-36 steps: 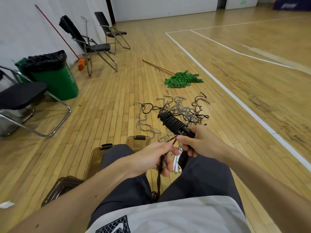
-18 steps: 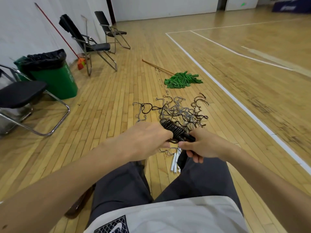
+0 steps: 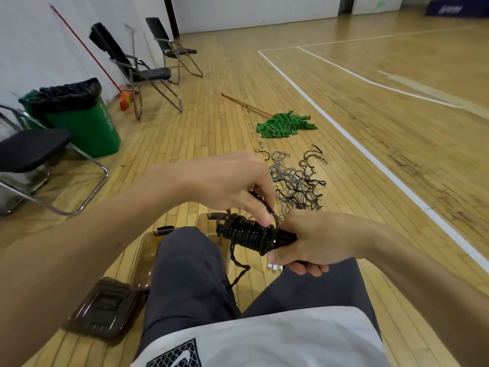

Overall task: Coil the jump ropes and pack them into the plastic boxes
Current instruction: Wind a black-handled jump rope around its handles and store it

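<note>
A black jump rope (image 3: pixel 244 233) is wound in tight coils round its handles, held level above my lap. My right hand (image 3: pixel 315 238) grips the handle end of it. My left hand (image 3: pixel 227 181) reaches over the coil and pinches the rope's loose strand at the coil's right end. A short tail of rope hangs down between my knees. A tangle of grey and black jump ropes (image 3: pixel 296 181) lies on the floor ahead. White handles (image 3: pixel 274 267) peek out under my right hand. Two brown plastic boxes (image 3: pixel 144 256) sit on the floor by my left leg, partly hidden.
A brown box lid (image 3: pixel 104 311) lies at my left knee. A green mop (image 3: pixel 284 124) lies beyond the ropes. To the left are a green bin (image 3: pixel 87 123), a black chair (image 3: pixel 29 154) and two more folding chairs (image 3: pixel 148 72) by the wall.
My left hand has swung from under the coil up and over it, laying another turn of rope. The coil has dropped lower and tilted level; the view shifted so the boxes show again.
</note>
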`<action>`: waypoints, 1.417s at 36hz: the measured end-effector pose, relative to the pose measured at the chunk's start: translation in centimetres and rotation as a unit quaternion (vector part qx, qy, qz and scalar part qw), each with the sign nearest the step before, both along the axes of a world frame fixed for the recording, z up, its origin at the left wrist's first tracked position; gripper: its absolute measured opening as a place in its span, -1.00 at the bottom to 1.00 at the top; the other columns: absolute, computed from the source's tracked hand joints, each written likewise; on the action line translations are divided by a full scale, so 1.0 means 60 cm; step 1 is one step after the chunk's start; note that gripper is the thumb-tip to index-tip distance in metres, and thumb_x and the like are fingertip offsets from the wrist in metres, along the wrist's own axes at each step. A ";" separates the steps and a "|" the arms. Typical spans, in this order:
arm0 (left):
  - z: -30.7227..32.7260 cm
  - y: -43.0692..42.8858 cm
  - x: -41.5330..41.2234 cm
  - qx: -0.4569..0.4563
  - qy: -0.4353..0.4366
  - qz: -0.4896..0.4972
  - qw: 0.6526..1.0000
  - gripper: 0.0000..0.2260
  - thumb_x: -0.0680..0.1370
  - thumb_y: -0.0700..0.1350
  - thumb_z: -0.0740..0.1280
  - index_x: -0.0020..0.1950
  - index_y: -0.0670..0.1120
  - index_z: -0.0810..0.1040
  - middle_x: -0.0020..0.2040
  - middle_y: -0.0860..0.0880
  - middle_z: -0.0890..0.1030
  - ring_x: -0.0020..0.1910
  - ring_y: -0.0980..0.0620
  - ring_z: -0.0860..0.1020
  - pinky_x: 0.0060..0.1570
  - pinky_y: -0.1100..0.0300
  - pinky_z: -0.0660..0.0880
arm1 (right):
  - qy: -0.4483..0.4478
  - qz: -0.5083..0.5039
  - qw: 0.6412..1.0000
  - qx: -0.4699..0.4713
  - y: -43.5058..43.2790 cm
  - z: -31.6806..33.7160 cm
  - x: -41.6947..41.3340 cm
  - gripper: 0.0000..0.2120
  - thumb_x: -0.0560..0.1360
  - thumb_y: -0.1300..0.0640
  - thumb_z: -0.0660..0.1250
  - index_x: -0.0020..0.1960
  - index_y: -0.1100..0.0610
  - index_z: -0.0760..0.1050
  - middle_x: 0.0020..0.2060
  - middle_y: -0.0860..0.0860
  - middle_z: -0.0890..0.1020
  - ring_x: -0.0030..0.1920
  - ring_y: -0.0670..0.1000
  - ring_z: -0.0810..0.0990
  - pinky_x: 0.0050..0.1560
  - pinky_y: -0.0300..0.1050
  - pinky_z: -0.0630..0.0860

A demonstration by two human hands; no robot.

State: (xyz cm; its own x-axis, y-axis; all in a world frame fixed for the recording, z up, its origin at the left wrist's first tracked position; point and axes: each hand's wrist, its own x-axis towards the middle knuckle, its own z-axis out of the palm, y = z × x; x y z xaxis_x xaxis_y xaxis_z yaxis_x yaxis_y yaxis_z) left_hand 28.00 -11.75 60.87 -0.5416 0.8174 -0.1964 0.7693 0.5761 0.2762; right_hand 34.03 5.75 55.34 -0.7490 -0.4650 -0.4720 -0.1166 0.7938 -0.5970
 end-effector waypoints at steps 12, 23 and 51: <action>-0.019 -0.002 -0.025 0.115 -0.246 -0.042 0.962 -0.65 0.45 0.12 0.44 -0.06 -0.18 0.70 -0.22 -0.34 0.58 -0.29 -0.30 0.47 -0.30 -0.13 0.41 | -0.034 0.099 0.988 -0.113 0.009 0.034 0.024 -0.64 0.62 0.05 0.36 -0.32 0.14 0.50 -0.45 0.00 0.54 -0.43 -0.02 0.48 -0.33 -0.18 0.45; -0.099 -0.032 -0.045 0.239 -0.341 0.015 0.909 -0.60 0.47 0.28 0.35 -0.18 -0.05 0.66 -0.35 0.08 0.63 -0.44 0.22 0.54 -0.47 0.41 0.41 | -0.005 0.056 0.956 -0.287 0.021 0.018 0.020 -0.61 0.59 0.06 0.38 -0.24 0.34 0.48 -0.40 0.16 0.53 -0.42 0.04 0.46 -0.37 -0.24 0.40; -0.142 -0.019 0.061 0.142 -0.362 0.186 0.903 -0.78 0.71 -0.08 0.16 0.32 -0.09 0.46 -0.44 0.08 0.35 -0.48 0.13 0.31 -0.35 0.22 0.34 | -0.033 -0.151 0.950 -0.270 0.048 -0.072 -0.043 -0.75 0.60 0.07 0.37 -0.17 0.21 0.55 -0.38 0.06 0.59 -0.40 -0.01 0.55 -0.35 -0.20 0.52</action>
State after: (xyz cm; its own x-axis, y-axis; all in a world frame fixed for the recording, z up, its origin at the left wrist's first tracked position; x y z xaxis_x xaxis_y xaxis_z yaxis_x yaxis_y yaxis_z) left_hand 31.67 -12.90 52.36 -0.6022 0.6791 -0.4198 0.0972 0.5843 0.8057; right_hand 31.45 8.63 51.01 -0.8636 -0.4221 -0.2756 0.1190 0.3607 -0.9251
